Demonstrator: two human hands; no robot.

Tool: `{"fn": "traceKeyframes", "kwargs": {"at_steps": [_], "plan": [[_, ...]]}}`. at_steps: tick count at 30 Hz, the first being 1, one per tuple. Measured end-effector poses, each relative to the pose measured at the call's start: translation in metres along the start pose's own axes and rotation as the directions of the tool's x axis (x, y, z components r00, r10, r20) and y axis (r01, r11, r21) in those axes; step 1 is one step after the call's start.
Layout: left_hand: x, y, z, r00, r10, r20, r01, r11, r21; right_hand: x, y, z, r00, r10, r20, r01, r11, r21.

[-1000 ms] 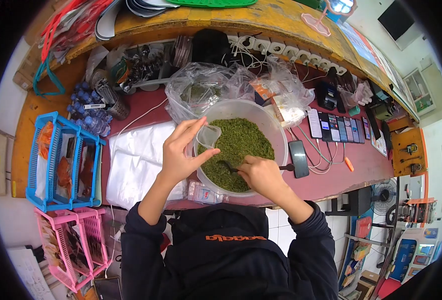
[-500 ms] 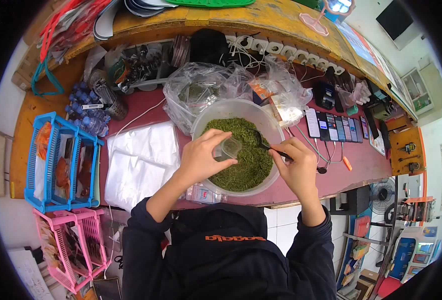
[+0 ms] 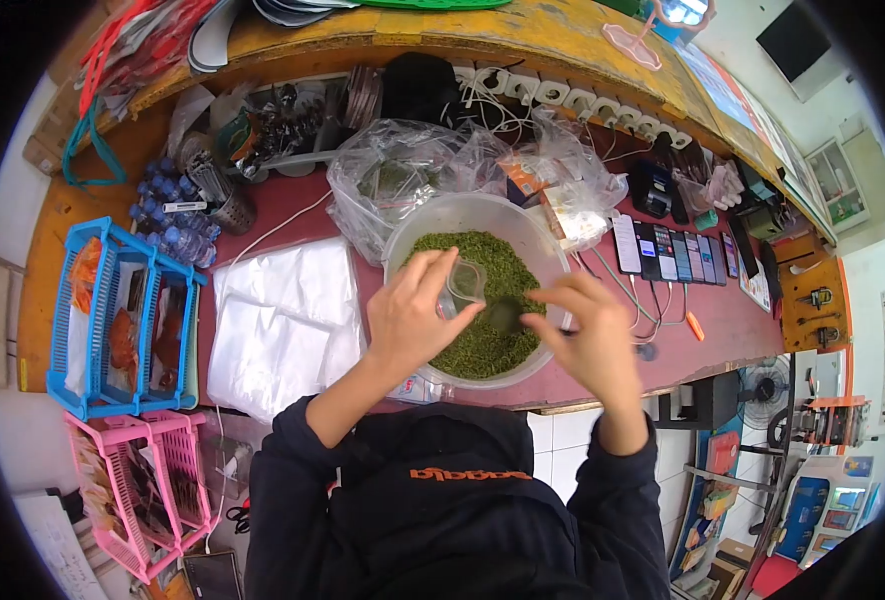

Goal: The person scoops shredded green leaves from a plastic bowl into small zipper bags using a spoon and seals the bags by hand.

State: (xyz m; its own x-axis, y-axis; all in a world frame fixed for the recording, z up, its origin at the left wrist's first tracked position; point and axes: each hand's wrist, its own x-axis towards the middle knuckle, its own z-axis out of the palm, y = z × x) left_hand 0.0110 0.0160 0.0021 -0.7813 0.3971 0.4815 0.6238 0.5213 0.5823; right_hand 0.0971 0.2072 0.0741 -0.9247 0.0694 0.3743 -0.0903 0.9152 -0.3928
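1. Left hand (image 3: pixel 411 308): one. Fingers curled, holding one small clear cup (image 3: pixel 468 282) between thumb and fingertips, above the tub's green contents.
2. Right hand (image 3: pixel 595 330): one, motion-blurred, at the tub's right side. Thumb and forefinger a narrow gap apart; grip on the spoon cannot be told.
3. Dark spoon (image 3: pixel 506 316): one, blurred, bowl end over the green contents.
4. Round translucent tub (image 3: pixel 551 248): one, on the worktop (image 3: pixel 708 365), holding shredded green material (image 3: pixel 478 350).
5. Behind tub: one clear bag (image 3: pixel 393 175), green matter inside.
6. Left of tub: at least two flat white plastic bags (image 3: pixel 283 330), overlapping.
7. Right of tub: row of at least seven phones (image 3: pixel 666 256); one small orange item (image 3: pixel 696 327) nearby.
8. Far left: one blue basket (image 3: pixel 98 395), one pink basket (image 3: pixel 148 425).
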Motion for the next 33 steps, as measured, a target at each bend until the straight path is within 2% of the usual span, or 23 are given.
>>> {"fn": "traceKeyframes", "kwargs": {"at_steps": [2,4,6,7,8,10,11,12,13,14,17,18,20,22,24,25,30,32,33], "plan": [[-0.004,0.009,0.006,0.997,0.077,-0.028,-0.076,0.997,0.018,0.011,-0.007,0.037,0.983,-0.181,-0.025,0.181,0.952,0.245],[0.0,0.01,-0.003,0.998,0.063,0.013,-0.063,0.998,0.01,0.009,0.004,0.053,0.985,-0.169,-0.02,0.168,0.946,0.277],[0.007,-0.003,-0.02,0.963,-0.034,0.267,0.081,0.982,-0.169,0.01,0.008,0.057,0.986,-0.169,0.002,0.159,0.934,0.32],[0.009,-0.02,-0.017,0.956,0.091,0.28,0.014,0.937,-0.349,0.008,0.01,0.052,0.981,-0.184,0.06,0.148,0.912,0.384],[0.006,-0.03,-0.014,0.955,0.091,0.282,0.013,0.937,-0.348,0.008,0.01,0.048,0.973,-0.201,0.113,0.132,0.888,0.44],[0.011,-0.033,-0.015,0.922,0.099,0.373,0.168,0.768,-0.618,0.006,0.005,0.045,0.981,-0.187,0.048,0.143,0.874,0.465],[0.008,-0.03,-0.013,0.939,0.032,0.343,0.227,0.693,-0.685,0.003,0.003,0.045,0.994,0.048,0.102,-0.1,0.785,0.611],[0.007,-0.027,-0.011,0.939,0.031,0.343,0.227,0.692,-0.685,0.001,0.002,0.045,0.944,0.264,0.196,-0.321,0.614,0.721],[0.005,-0.025,-0.009,0.942,-0.035,0.333,0.279,0.632,-0.723,-0.002,0.01,0.052,0.926,0.275,0.261,-0.372,0.529,0.763],[0.003,-0.023,-0.008,0.94,-0.099,0.327,0.324,0.566,-0.758,-0.005,0.011,0.053,0.925,0.277,0.26,-0.372,0.528,0.763],[0.0,-0.016,-0.008,0.914,-0.173,0.367,0.402,0.501,-0.766,-0.012,0.009,0.052,0.949,0.217,0.229,-0.304,0.43,0.851],[-0.001,-0.015,-0.01,0.914,-0.173,0.367,0.403,0.502,-0.765,-0.013,0.01,0.054,0.949,0.217,0.229,-0.303,0.429,0.851],[-0.003,-0.011,-0.011,0.941,-0.083,0.327,0.304,0.625,-0.719,-0.016,0.012,0.06,0.97,0.192,0.152,-0.235,0.555,0.798],[-0.002,-0.003,-0.007,0.95,-0.049,0.308,0.278,0.583,-0.763,-0.013,-0.001,0.059,0.972,0.197,0.129,-0.222,0.586,0.779],[-0.001,0.004,-0.01,0.983,0.042,0.181,0.104,0.686,-0.72,-0.011,-0.011,0.054,0.996,0.086,-0.013,-0.055,0.737,0.673],[-0.001,0.007,-0.015,0.987,0.047,0.153,0.073,0.717,-0.693,-0.012,-0.013,0.054,0.996,0.073,-0.052,-0.02,0.748,0.664],[0.011,0.003,-0.037,0.994,0.001,0.112,0.077,0.727,-0.682,-0.024,-0.006,0.035,0.992,0.043,-0.118,0.048,0.742,0.669],[0.024,-0.009,-0.035,0.998,-0.068,0.01,0.061,0.809,-0.584,-0.031,0.002,0.033,0.967,0.248,-0.059,-0.085,0.532,0.842],[0.04,-0.026,-0.038,0.986,-0.123,-0.11,0.042,0.83,-0.557,-0.035,0.014,0.03,0.95,0.296,-0.1,-0.053,0.469,0.882]]}}
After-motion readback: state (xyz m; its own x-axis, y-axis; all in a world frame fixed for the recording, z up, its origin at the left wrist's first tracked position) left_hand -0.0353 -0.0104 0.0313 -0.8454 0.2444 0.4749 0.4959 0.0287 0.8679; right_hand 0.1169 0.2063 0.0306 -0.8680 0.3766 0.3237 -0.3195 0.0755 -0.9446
